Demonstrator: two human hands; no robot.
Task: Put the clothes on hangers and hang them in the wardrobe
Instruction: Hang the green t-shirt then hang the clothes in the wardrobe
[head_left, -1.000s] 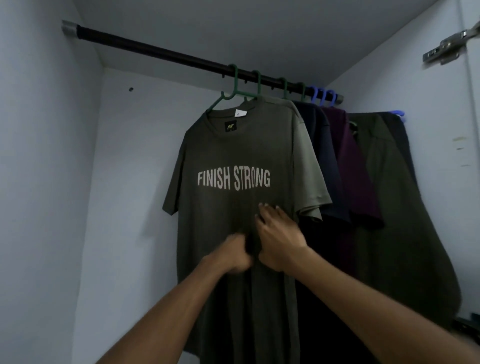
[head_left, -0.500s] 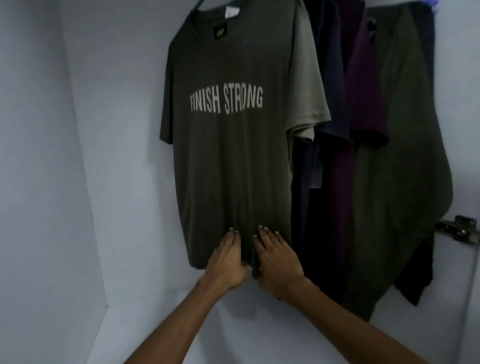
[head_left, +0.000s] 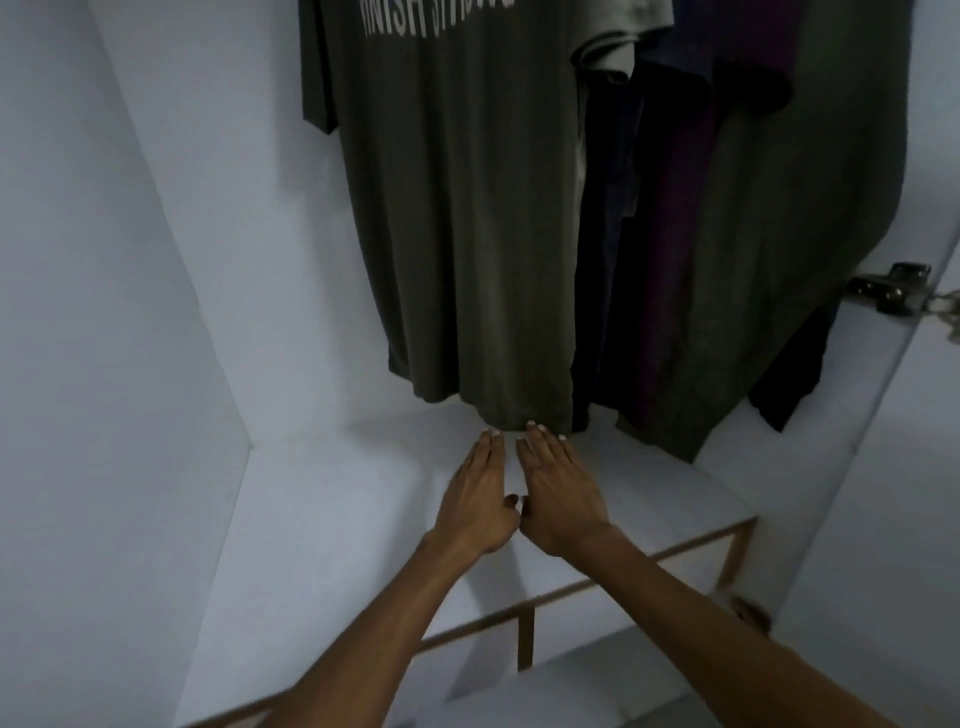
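Note:
An olive T-shirt (head_left: 467, 218) with pale lettering hangs in the wardrobe; its hanger and the rail are out of view above. My left hand (head_left: 475, 499) and my right hand (head_left: 558, 493) lie side by side just below its bottom hem, fingers straight, fingertips at the hem's edge, holding nothing. To its right hang a dark navy garment (head_left: 610, 249), a purple one (head_left: 685, 234) and a larger olive garment (head_left: 795, 260).
The white wardrobe shelf (head_left: 337, 519) lies under the clothes, with a wood-edged front (head_left: 524, 613) and a divider below. White walls close in on the left and back. A metal door hinge (head_left: 893, 291) sticks out at the right.
My hands have slid down the olive T-shirt from its middle to its bottom hem and come off the cloth. The view has tilted down, so the rail and hangers left the frame.

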